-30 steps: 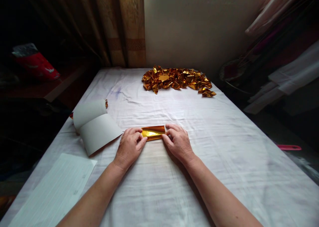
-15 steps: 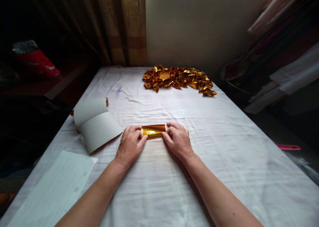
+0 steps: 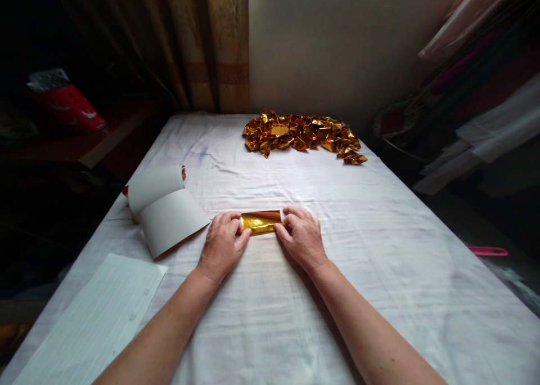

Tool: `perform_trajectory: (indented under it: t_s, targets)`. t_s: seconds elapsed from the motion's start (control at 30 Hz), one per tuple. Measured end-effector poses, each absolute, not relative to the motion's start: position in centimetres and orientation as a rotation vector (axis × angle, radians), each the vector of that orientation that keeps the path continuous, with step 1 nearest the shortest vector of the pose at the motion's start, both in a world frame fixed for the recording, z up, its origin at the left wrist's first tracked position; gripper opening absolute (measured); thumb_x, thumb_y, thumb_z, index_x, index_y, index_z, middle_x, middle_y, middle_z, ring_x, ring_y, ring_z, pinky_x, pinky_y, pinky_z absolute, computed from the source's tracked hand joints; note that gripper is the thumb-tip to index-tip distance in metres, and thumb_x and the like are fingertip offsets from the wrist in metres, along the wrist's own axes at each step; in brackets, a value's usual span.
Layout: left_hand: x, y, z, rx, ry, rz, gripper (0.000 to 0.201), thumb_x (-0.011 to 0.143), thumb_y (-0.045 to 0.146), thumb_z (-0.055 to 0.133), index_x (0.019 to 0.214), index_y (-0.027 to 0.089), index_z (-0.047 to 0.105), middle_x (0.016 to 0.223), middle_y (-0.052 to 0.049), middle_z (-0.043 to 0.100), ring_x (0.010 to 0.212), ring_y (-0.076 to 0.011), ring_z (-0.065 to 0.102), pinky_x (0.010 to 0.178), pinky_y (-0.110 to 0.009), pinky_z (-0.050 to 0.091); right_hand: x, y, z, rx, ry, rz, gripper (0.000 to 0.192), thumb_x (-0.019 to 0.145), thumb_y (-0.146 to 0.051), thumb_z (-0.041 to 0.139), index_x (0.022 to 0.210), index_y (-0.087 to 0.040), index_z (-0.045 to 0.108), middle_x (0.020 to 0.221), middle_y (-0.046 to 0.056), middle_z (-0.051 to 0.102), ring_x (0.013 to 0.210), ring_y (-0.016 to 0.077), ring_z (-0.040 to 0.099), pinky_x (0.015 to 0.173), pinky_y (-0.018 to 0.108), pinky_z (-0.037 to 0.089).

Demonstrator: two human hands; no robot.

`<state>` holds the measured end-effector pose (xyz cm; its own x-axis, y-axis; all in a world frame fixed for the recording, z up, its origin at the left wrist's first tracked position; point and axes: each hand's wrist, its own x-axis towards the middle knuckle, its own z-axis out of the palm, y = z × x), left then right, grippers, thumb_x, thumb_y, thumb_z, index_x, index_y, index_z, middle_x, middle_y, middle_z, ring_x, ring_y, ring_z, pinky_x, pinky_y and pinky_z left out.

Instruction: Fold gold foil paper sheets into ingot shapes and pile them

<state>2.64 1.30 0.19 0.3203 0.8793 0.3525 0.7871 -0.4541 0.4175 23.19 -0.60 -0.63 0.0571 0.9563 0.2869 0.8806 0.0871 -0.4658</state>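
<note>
A small sheet of shiny gold foil paper (image 3: 261, 220) lies at the middle of the cloth-covered table, its near edge folded or curled up. My left hand (image 3: 224, 243) pinches its left end between thumb and fingers. At the right end, my right hand (image 3: 302, 236) grips it the same way, thumb on the near edge. Curling beside my left hand is a stack of foil sheets (image 3: 172, 222) with the white backs up; a bit of gold shows at its edges. At the far end of the table sits a pile of folded gold foil pieces (image 3: 301, 131).
A pale lined paper sheet (image 3: 97, 317) lies at the near left of the white tablecloth (image 3: 379, 272). Beyond the left edge, a red container (image 3: 70, 109) rests on a brown surface. A curtain (image 3: 206, 47) and wall stand behind; clothes (image 3: 502, 126) hang at right.
Both hands keep their hold on the foil paper, with hardly any motion. The whole view has shifted very slightly.
</note>
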Motion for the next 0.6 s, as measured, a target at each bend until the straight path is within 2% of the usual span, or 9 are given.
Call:
perform_trajectory:
  t_s: [0.1,0.17,0.27,0.37,0.43,0.6]
  targets:
    - [2.6,1.2,0.1,2.449,1.55,0.811,0.012,0.085,0.023,0.062,0.076,0.02,0.055,0.105,-0.008,0.065,0.103,-0.025,0.056,0.095,-0.042,0.046,23.1,-0.6,-0.6,-1.804,-1.825,0.178,0.016,0.085,-0.03,0.06,0.071,-0.022,0.059,0.12,0.006,0.065,0.112,0.0253,0.054,0.092,0.04,0.037]
    - [2.6,1.1,0.0,2.495,1.572,0.807,0.006,0.085,0.023,0.063,0.087,0.019,0.058,0.105,-0.009,0.064,0.102,-0.0253,0.056,0.093,-0.041,0.046,23.1,-0.6,-0.6,-1.809,-1.817,0.176,0.016,0.085,-0.029,0.06,0.07,-0.022,0.059,0.12,0.006,0.065,0.112,0.0254,0.055,0.092,0.04,0.037]
    - [2.8,0.7,0.2,2.64,1.592,0.812,0.015,0.088,0.023,0.06,0.102,0.021,0.063,0.11,-0.009,0.064,0.101,-0.0252,0.056,0.089,-0.041,0.047,23.0,-0.6,-0.5,-1.818,-1.823,0.172,0.016,0.085,-0.029,0.06,0.071,-0.022,0.058,0.121,0.006,0.065,0.113,0.026,0.054,0.092,0.041,0.037]
    - [3.3,0.1,0.6,2.824,1.482,0.819,0.015,0.09,0.023,0.059,0.1,0.027,0.069,0.109,-0.006,0.066,0.1,-0.0241,0.056,0.09,-0.04,0.045,23.0,-0.6,-0.5,-1.827,-1.837,0.169,0.015,0.085,-0.029,0.06,0.072,-0.022,0.058,0.123,0.006,0.064,0.114,0.0263,0.054,0.092,0.041,0.037]
    - [3.6,-0.4,0.9,2.872,1.428,0.813,0.016,0.09,0.024,0.059,0.1,0.027,0.07,0.111,-0.006,0.066,0.104,-0.0249,0.056,0.094,-0.042,0.043,23.0,-0.6,-0.5,-1.83,-1.842,0.167,0.015,0.085,-0.029,0.06,0.072,-0.022,0.058,0.123,0.007,0.064,0.114,0.0262,0.053,0.092,0.041,0.037]
    - [4.3,-1.4,0.8,2.874,1.312,0.733,0.031,0.091,0.031,0.056,0.118,0.02,0.066,0.132,-0.011,0.06,0.127,-0.0289,0.048,0.108,-0.046,0.035,23.0,-0.6,-0.5,-1.826,-1.85,0.157,0.016,0.085,-0.028,0.06,0.071,-0.022,0.057,0.122,0.006,0.065,0.113,0.026,0.054,0.091,0.041,0.037]
